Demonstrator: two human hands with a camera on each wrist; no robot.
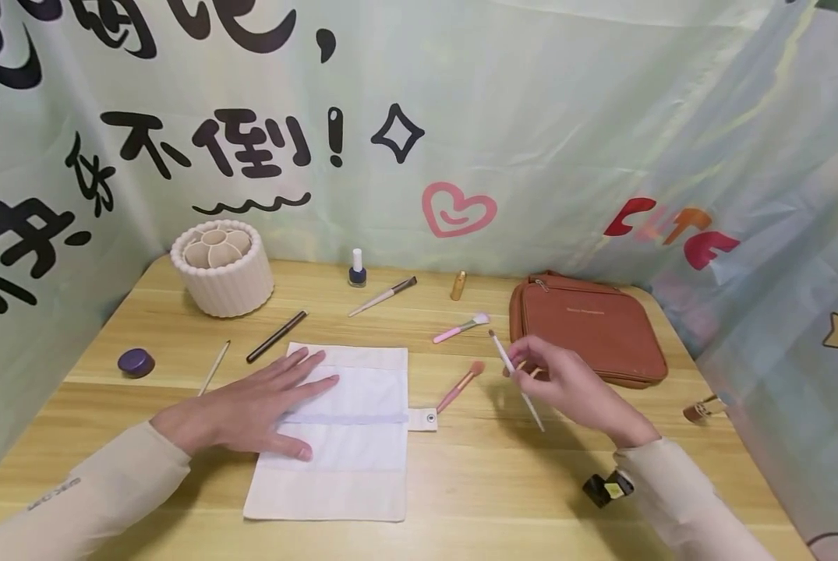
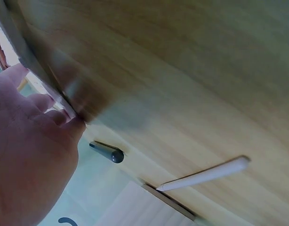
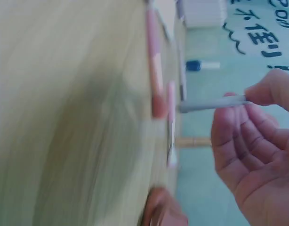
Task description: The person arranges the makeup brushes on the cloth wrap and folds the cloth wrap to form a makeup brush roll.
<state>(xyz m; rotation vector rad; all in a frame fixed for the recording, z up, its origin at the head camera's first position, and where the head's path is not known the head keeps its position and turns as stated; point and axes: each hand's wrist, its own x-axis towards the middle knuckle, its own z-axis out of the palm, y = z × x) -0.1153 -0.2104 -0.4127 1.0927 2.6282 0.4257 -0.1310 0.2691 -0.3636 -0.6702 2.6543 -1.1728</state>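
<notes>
My left hand [image 1: 250, 409] rests with spread fingers on a flat white fabric brush roll [image 1: 348, 495], which has a snap tab [image 1: 422, 419] on its right side. Between thumb and fingers, my right hand [image 1: 569, 386] pinches a thin white makeup brush [image 1: 500, 352], held tilted above the table. The right wrist view shows the brush handle [image 3: 210, 104] gripped near the thumb tip. Beside the roll lies a pink brush with a reddish head [image 1: 461, 387], and a pink brush with a pale head [image 1: 461, 327] is farther back.
A brown zipped case [image 1: 587, 327] stands at the back right; a round cream holder [image 1: 222, 269] is back left. Around lie a nail polish bottle [image 1: 357, 273], a grey-handled brush [image 1: 383, 296], a gold tube [image 1: 457, 286], a black pen-like stick [image 1: 277, 336], a thin white stick [image 1: 215, 366] and a purple-lidded jar [image 1: 136, 362].
</notes>
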